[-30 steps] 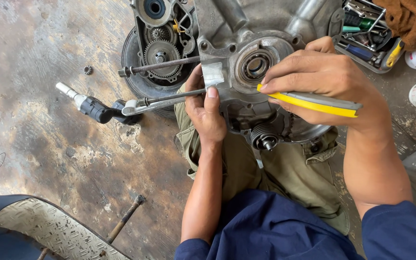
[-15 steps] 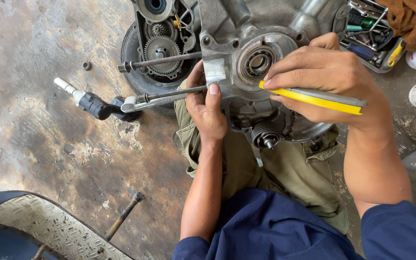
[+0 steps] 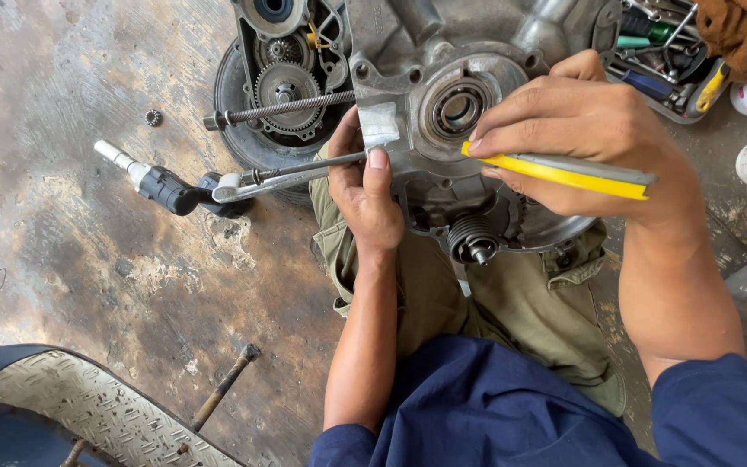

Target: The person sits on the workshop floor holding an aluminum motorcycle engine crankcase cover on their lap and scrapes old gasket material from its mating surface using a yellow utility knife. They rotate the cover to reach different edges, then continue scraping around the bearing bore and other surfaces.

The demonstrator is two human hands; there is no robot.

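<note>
The left hand [image 3: 372, 195] reaches up from a bent elbow, forearm running almost straight up the view, and presses against the left edge of a grey metal engine case [image 3: 443, 95] that rests over the person's knees on olive trousers [image 3: 520, 303]. Its thumb lies flat along the case edge with the nail showing, while the other fingers curl behind the casting, so the hand is closed around that edge, just where a slim steel rod [image 3: 296, 173] meets it. The right hand [image 3: 577, 130] comes in from the right with the wrist cocked downward and the forearm angling back toward the blue sleeve; its fingers are wrapped tightly round a yellow-and-grey tool handle [image 3: 581, 173], which points leftward toward the round bearing seat [image 3: 456, 108] in the case (the working tip is hidden behind the fingers). Below the hands a small coil spring on a shaft [image 3: 473, 238] sticks out of the case. Left of the case, gears [image 3: 287, 82] sit in an open housing, and a black-handled tool [image 3: 170, 188] lies on the stained concrete floor [image 3: 88, 259]. A tray of tools [image 3: 667, 60] sits at upper right.
</note>
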